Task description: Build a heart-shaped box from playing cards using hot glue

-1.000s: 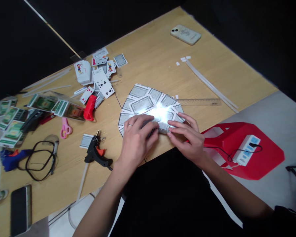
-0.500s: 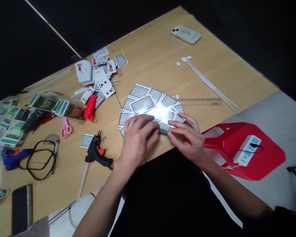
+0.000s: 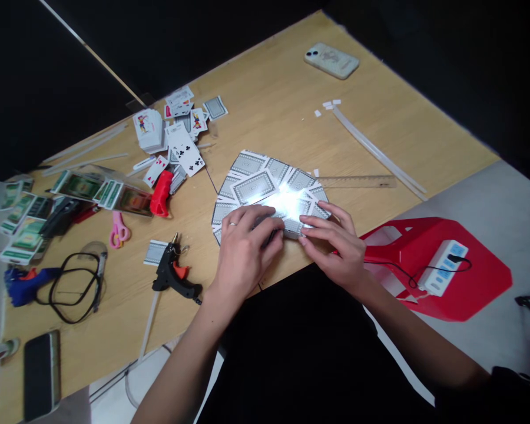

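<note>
A fan-shaped piece made of overlapping playing cards (image 3: 252, 185), grey patterned backs up, lies on the table before me. Bright glare washes out its middle. My left hand (image 3: 246, 240), with a ring on one finger, curls over the near left edge of the piece. At the near right edge, my right hand (image 3: 335, 241) grips it between thumb and fingertips. What lies under the left fingers is hidden. A black glue gun (image 3: 173, 274) with a glue stick in its back lies left of my left hand, by a single card (image 3: 155, 252).
Loose playing cards (image 3: 183, 147), a red-handled tool (image 3: 161, 193), pink scissors (image 3: 119, 229) and a blue glue gun (image 3: 29, 284) lie to the left. A clear ruler (image 3: 357, 182) and glue sticks (image 3: 375, 150) are on the right. A power strip (image 3: 444, 268) sits on a red stool (image 3: 486, 282).
Both hands keep nearly the same place and grip on the card piece. The whole view has shifted very slightly.
</note>
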A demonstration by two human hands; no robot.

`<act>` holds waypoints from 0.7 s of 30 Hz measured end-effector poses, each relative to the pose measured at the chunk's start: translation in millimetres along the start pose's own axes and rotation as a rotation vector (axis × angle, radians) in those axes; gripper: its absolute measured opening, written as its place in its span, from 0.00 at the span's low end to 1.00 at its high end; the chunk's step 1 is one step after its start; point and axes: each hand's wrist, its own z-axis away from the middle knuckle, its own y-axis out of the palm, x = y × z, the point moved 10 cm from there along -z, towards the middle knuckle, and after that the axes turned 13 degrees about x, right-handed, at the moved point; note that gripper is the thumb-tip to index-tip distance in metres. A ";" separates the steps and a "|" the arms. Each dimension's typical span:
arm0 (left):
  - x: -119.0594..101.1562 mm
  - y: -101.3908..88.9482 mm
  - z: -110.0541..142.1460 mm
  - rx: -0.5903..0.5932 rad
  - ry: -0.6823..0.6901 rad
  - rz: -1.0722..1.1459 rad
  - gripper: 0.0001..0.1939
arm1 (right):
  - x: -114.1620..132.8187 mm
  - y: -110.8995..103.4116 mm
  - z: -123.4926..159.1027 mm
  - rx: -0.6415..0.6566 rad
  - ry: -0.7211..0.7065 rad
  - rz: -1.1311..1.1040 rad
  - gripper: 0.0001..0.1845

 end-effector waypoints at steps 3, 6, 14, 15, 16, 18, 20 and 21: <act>-0.8 -0.1 -0.4 0.000 0.000 -0.002 0.04 | 0.3 -0.1 0.0 -0.005 -0.001 0.000 0.20; -1.2 -0.2 -0.2 0.002 0.004 -0.008 0.04 | 0.2 0.3 0.0 -0.008 0.000 0.001 0.20; -3.5 -2.4 3.2 0.002 0.064 -0.031 0.05 | 0.5 -0.1 -0.4 0.022 -0.011 0.010 0.21; -3.6 -3.0 3.8 0.006 0.065 -0.030 0.05 | 0.8 -0.1 -0.4 0.030 -0.014 0.011 0.21; -3.7 -3.2 4.4 0.014 0.064 -0.029 0.06 | 0.8 0.0 -0.3 0.040 -0.016 0.011 0.21; -4.2 -2.9 5.6 0.037 0.060 -0.030 0.07 | 1.2 0.0 -0.3 0.053 -0.021 0.006 0.22; -4.7 -2.1 7.1 0.057 0.055 -0.026 0.11 | 1.7 -0.3 -0.3 0.061 -0.028 -0.003 0.23; -4.9 -1.8 7.9 0.064 0.052 -0.023 0.14 | 2.1 -0.6 -0.4 0.063 -0.032 -0.011 0.25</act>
